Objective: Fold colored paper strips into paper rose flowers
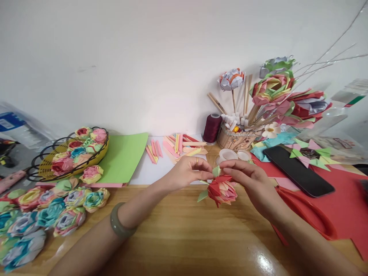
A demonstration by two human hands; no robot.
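Observation:
A red and pink folded-paper flower (222, 189) hangs between my hands, a little above the wooden table, with its petals facing down toward me. Green paper leaves (202, 195) stick out from its back. My left hand (186, 172), wearing a ring, is closed in a pinch beside the upper leaf (216, 171) at the back of the flower. From the other side, my right hand (250, 180) has its thumb and fingers closed about the same spot, just above the petals. Exactly what lies between the fingertips is partly hidden.
Finished paper flowers (69, 218) and a yellow basket (46, 161) of more stand left. Folded strips (176, 145) lie on white paper behind my hands. A maroon thread spool (212, 127) stands beside a pot (237, 138) of sticks and flowers. Red-handled scissors (307, 211) and a phone (299, 171) lie right.

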